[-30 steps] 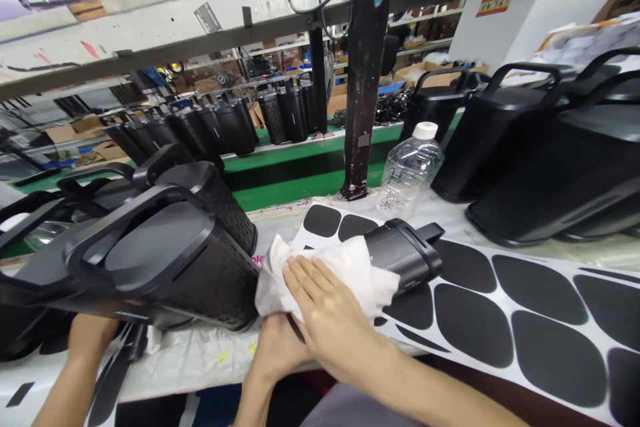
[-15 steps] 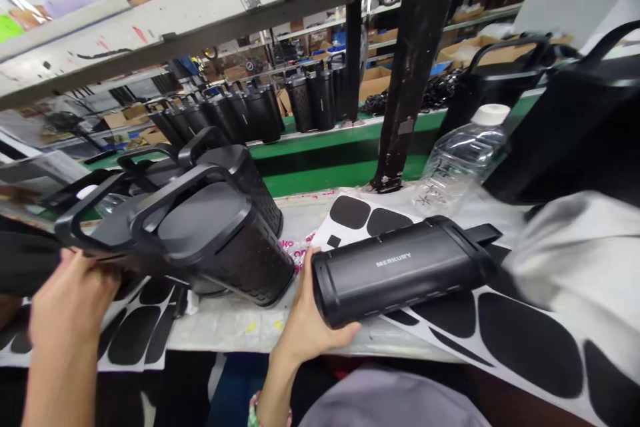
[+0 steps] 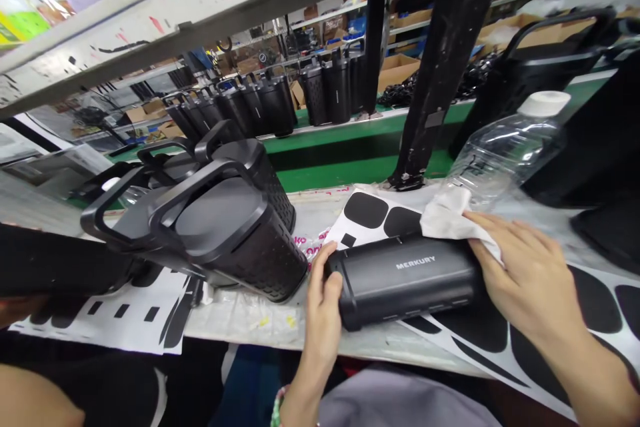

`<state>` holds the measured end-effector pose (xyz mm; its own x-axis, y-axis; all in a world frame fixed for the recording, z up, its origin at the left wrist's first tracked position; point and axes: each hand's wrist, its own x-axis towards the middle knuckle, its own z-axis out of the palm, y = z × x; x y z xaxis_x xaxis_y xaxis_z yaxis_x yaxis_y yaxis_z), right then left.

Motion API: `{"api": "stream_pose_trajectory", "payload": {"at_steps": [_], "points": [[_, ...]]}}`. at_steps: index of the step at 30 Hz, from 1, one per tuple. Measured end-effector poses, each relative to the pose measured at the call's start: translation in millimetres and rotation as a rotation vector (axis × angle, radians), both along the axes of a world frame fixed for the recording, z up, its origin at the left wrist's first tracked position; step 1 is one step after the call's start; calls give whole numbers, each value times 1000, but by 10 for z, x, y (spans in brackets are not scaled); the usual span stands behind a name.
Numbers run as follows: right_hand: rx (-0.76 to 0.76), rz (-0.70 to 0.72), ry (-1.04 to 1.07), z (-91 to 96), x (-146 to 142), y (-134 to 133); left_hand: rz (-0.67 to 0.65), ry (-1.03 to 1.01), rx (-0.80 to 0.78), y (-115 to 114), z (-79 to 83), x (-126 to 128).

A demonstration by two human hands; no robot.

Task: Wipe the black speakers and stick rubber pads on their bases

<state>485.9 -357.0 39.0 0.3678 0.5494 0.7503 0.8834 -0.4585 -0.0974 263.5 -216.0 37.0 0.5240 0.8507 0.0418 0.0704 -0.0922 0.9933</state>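
Note:
A black handled case printed MERKURY lies on its side on the bench, its long face turned up. My left hand, with a beaded bracelet at the wrist, is closed around its left end, thumb in front and fingers behind. A white cloth is under the fingers of my right hand, which presses it against the upper right end of the case. That hand hides the case's handle end. Beneath the case are white sheets with black pads.
Several upright black cases with handles stand left of my left hand. A clear plastic bottle with a white cap is behind my right hand. A dark post rises behind the bench. At lower left is another person's arm.
My right hand has brought the cloth leftward from the right edge onto the case. My left hand still holds the left end. The other person's hand has left the upright cases.

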Motion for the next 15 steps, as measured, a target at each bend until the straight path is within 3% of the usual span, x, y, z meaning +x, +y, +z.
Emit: {"api": "stream_pose_trajectory", "payload": {"at_steps": [4,10,12,15], "points": [[-8,-6,-46,18,-18,-50,36,-33,-43,-52,4,126],[15,13,-90,1,-8,-26,38,-109,-153,-67,-13,113],[11,7,-85,5,17,-22,-8,-149,-110,-45,-36,80],[-22,5,-36,52,21,-62,-195,-272,-25,6,-153,-12]]}}
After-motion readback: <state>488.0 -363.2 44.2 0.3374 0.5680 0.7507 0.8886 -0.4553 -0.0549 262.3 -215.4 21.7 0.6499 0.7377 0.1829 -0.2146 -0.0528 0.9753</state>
